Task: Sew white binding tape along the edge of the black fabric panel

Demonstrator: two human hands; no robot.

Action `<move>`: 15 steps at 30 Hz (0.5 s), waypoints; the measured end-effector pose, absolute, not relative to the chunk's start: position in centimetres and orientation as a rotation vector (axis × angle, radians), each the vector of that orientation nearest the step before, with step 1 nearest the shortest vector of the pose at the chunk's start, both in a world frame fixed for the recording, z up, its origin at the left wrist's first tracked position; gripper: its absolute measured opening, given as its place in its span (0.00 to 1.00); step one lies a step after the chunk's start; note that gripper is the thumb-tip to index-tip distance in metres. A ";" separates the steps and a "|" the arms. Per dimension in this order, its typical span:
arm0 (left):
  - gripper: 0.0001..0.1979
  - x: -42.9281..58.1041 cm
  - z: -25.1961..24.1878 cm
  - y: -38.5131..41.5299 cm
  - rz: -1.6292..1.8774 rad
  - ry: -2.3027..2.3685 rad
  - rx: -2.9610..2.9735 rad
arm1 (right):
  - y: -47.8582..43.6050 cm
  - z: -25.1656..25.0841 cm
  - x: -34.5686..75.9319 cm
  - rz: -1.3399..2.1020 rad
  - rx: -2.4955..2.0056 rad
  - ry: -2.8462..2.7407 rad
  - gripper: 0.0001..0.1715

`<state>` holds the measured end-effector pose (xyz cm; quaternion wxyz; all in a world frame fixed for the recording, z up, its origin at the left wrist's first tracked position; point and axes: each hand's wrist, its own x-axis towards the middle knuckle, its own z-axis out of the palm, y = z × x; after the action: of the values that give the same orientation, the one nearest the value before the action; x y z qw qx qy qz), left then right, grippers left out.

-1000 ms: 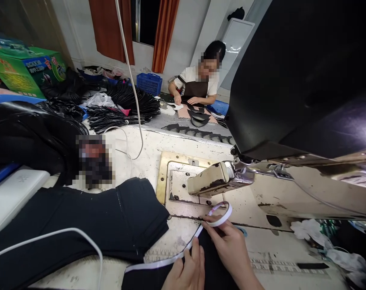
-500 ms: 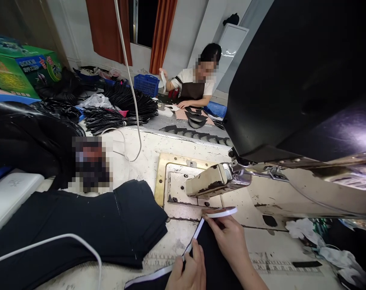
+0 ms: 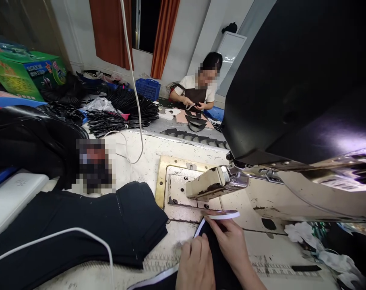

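at five o'clock in the view, the right hand point(image 3: 233, 241) holds a roll of white tape point(image 3: 229, 216) between its fingers, the ring tipped nearly edge-on above the knuckles. from there a white strip point(image 3: 200, 226) follows the edge of a black cloth piece point(image 3: 221, 264), which lies on the pale tabletop point(image 3: 154, 147) near six o'clock, beneath both hands. the left hand point(image 3: 196, 264), just to the right hand's eight o'clock, rests on that cloth with its fingers curled close together at the strip; whether they pinch it i cannot tell. more of the strip shows to this hand's eight o'clock.

a stack of black cloth pieces point(image 3: 110, 213) lies at eight o'clock, crossed by a white cable point(image 3: 75, 229). the pale arm of a sewing machine point(image 3: 205, 185) stands just to the hands' twelve o'clock, with a large black housing point(image 3: 291, 80) at two o'clock. at twelve o'clock, well apart, a co-worker point(image 3: 197, 94) holds a small light piece point(image 3: 190, 106) in one hand.
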<state>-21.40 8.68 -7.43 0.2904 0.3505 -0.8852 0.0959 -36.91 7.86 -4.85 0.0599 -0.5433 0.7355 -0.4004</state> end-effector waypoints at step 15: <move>0.20 -23.0 -10.1 9.1 0.254 -2.331 0.837 | 10.3 -2.2 -35.6 -1.126 -2.434 2.015 0.14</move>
<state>-22.96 9.06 -10.08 0.3204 0.3184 -0.8869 0.0967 -35.61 10.34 -2.18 -0.1060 -0.7215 0.5973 -0.3339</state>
